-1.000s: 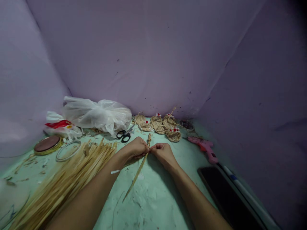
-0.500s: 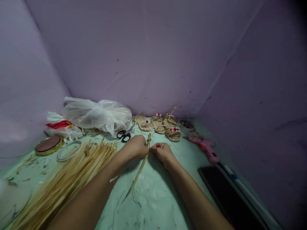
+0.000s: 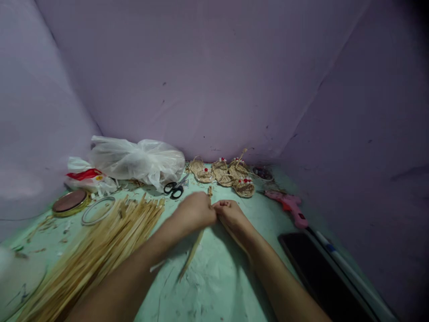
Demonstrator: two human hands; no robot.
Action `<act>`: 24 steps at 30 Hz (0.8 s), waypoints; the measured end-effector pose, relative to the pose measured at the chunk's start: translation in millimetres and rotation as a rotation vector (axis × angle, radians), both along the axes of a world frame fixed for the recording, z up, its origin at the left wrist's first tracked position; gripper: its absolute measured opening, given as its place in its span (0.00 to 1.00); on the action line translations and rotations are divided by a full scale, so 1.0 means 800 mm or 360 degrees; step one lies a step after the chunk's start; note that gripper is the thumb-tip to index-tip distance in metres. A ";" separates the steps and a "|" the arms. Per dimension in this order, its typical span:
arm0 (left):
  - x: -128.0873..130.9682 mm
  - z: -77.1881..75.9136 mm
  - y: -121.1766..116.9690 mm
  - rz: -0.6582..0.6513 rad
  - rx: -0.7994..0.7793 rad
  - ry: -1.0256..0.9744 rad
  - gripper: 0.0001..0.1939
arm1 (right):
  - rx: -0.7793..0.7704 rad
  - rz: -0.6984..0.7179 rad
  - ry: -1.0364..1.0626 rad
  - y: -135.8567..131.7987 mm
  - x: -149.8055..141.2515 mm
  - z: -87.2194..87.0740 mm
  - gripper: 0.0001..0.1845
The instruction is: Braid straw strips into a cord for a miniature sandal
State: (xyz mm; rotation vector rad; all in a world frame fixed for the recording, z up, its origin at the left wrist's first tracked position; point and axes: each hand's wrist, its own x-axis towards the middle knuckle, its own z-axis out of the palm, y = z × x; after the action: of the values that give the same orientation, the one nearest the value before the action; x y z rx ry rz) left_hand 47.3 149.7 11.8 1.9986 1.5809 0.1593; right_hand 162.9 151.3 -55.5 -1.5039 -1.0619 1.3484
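My left hand [image 3: 197, 210] and my right hand [image 3: 232, 216] meet above the middle of the green surface, fingers closed. Between them they grip a thin twisted length of straw [image 3: 210, 191], whose knobby end sticks out beyond the fingers. A flat straw strip [image 3: 191, 261] trails from under my left hand toward the front. Another pale strand runs along the edge of my right hand and wrist. My left hand is a little blurred, and the fingertips hide where the strands cross.
A bundle of straw strips [image 3: 97, 250] lies left, near a ring [image 3: 98, 211] and a round tin [image 3: 69, 202]. Behind are a plastic bag [image 3: 137, 158], scissors [image 3: 174, 188] and small woven slippers [image 3: 221, 173]. At right are a pink glue gun [image 3: 288, 205] and a black phone [image 3: 321, 273].
My left hand has shifted right, against my right fingers. The trailing strip's end has swung slightly right, and a strand now shows along my right wrist.
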 end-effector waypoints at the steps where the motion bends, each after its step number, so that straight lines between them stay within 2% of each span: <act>1: -0.008 0.001 0.011 0.0103 0.0028 -0.0056 0.08 | 0.0007 0.0008 0.0002 0.000 0.000 0.000 0.04; 2: -0.013 0.001 0.020 0.0245 -0.0038 -0.0180 0.08 | 0.0014 0.0017 0.0006 0.001 0.000 0.000 0.04; 4: -0.016 -0.007 0.031 0.0377 -0.0393 -0.0476 0.08 | 0.0027 0.0042 0.0024 0.002 0.000 0.001 0.05; 8: -0.006 -0.032 0.035 0.0392 -0.1152 -0.0983 0.07 | 0.0062 0.0139 0.0112 0.004 0.001 -0.001 0.05; 10: -0.004 -0.040 0.037 0.0397 -0.1348 -0.1105 0.07 | 0.0083 0.0173 0.0113 0.005 0.003 -0.002 0.05; 12: -0.007 -0.043 0.039 0.0392 -0.1316 -0.1078 0.06 | 0.0109 0.0182 0.0064 0.006 0.006 -0.004 0.05; 15: -0.012 -0.041 0.041 0.0347 -0.1034 -0.0949 0.04 | 0.0200 0.0210 -0.0163 0.007 0.011 -0.006 0.05; 20: -0.004 -0.047 0.037 0.0391 -0.0668 -0.0780 0.04 | 0.0476 0.0294 -0.0880 0.005 0.014 -0.007 0.07; 24: 0.006 -0.059 0.035 0.0421 -0.0366 -0.0774 0.08 | 0.0538 0.0271 -0.1434 -0.007 0.006 0.009 0.10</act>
State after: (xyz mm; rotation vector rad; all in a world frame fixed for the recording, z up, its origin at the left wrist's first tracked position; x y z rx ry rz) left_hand 52.2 177.9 -35.2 1.4328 1.4560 0.5015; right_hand 167.9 146.1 -48.4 -1.8057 -1.8902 0.4942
